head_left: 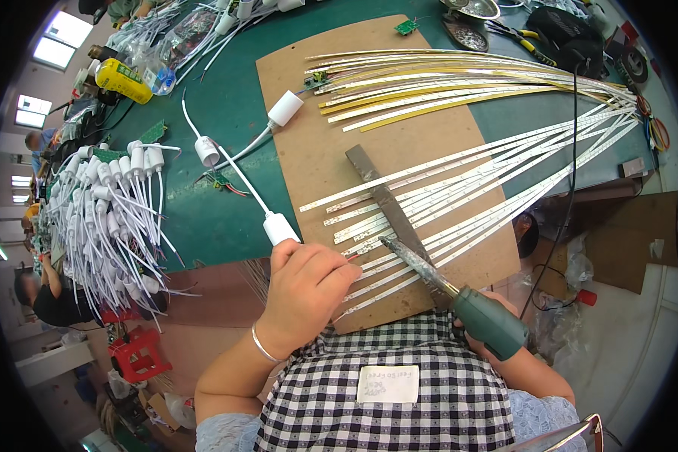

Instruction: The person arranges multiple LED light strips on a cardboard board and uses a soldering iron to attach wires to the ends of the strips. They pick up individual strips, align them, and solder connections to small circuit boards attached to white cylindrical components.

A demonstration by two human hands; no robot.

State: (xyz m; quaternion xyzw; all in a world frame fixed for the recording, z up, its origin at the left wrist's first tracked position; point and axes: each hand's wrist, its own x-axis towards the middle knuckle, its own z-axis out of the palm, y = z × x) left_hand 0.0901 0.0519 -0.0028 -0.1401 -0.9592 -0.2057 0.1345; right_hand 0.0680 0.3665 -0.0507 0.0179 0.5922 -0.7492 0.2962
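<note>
My left hand (305,290) is closed around the lower end of a white plastic cylinder (280,227) with a white cable running from its top. A short red wire (352,257) shows by my fingertips, at the ends of the LED strips (429,200). In my right hand (502,301), partly hidden behind the handle, is a soldering iron (490,324) with a green grip. Its tip points at the strip ends near my left fingers; whether it touches them I cannot tell. A dark flat bar (388,203) lies across the strips on a brown board (301,90).
Another bundle of strips (429,83) lies farther back. White capped cables (105,196) are heaped at the left, near a yellow bottle (124,80). Pliers (531,49) and a metal dish (474,9) sit far right. A black cord (574,143) hangs down the right side.
</note>
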